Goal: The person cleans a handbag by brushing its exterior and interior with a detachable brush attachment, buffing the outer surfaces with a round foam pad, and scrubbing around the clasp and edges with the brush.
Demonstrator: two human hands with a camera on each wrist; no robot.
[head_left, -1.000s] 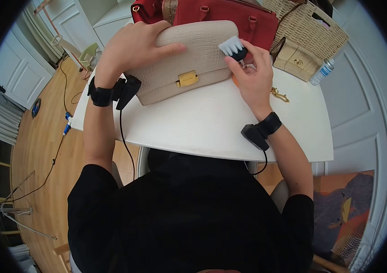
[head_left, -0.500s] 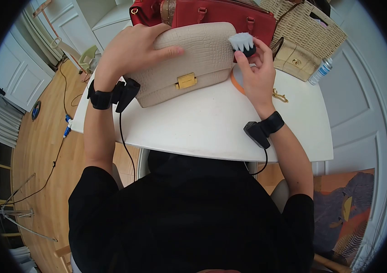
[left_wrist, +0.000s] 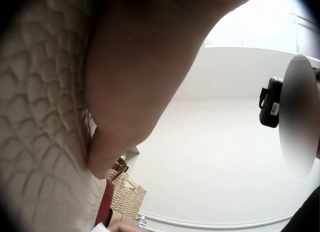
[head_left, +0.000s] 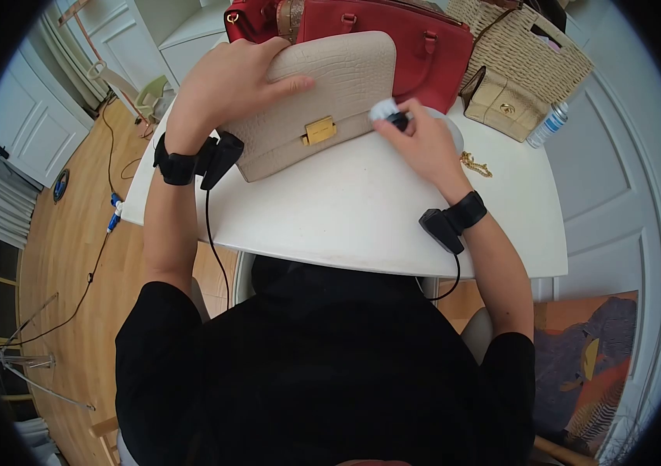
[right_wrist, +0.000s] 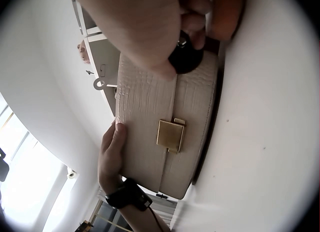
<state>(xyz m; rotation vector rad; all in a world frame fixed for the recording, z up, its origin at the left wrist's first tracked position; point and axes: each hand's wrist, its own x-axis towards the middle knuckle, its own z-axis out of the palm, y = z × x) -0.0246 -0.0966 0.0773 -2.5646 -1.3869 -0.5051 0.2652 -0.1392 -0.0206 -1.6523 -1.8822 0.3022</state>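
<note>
A beige crocodile-textured handbag with a gold clasp stands tilted on the white table. My left hand grips its upper left edge, thumb across the front panel, the other fingers over the top and partly hidden. In the left wrist view the thumb lies against the textured leather. My right hand pinches a small black-backed brush with white bristles, which is at the bag's lower right edge. From the right wrist, the brush's black back shows over the bag's front, its bristles hidden.
Behind the bag stand a red handbag and a woven straw bag. To the right are a small gold bag, a spray can and a gold chain. A grey round-edged object lies behind my right hand.
My right hand and the brush first moved right, off the bag's upper right side, then down and left to its lower right edge. The left hand keeps its hold; the bag shifted slightly.
</note>
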